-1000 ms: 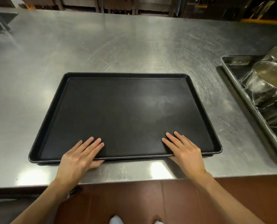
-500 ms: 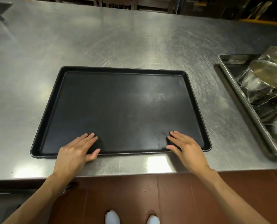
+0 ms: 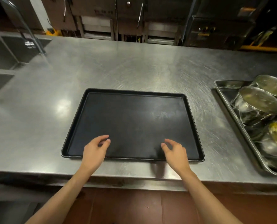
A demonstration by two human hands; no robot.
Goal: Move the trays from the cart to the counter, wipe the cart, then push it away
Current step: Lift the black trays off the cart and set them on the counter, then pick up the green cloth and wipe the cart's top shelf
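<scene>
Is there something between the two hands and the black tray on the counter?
Nothing visible. The left hand and right hand hover over the near edge of the black tray, fingers loosely curled, holding nothing.

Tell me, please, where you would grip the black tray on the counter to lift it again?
Probably by the raised rim of the black tray along its near long edge, from the front: it lies flat on the counter, and that edge sits nearest both hands.

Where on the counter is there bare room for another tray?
Bare steel left of the black tray, toward the sink, and behind it to the far edge. Right end is crowded: metal tray stacked with steel bowls.
</scene>
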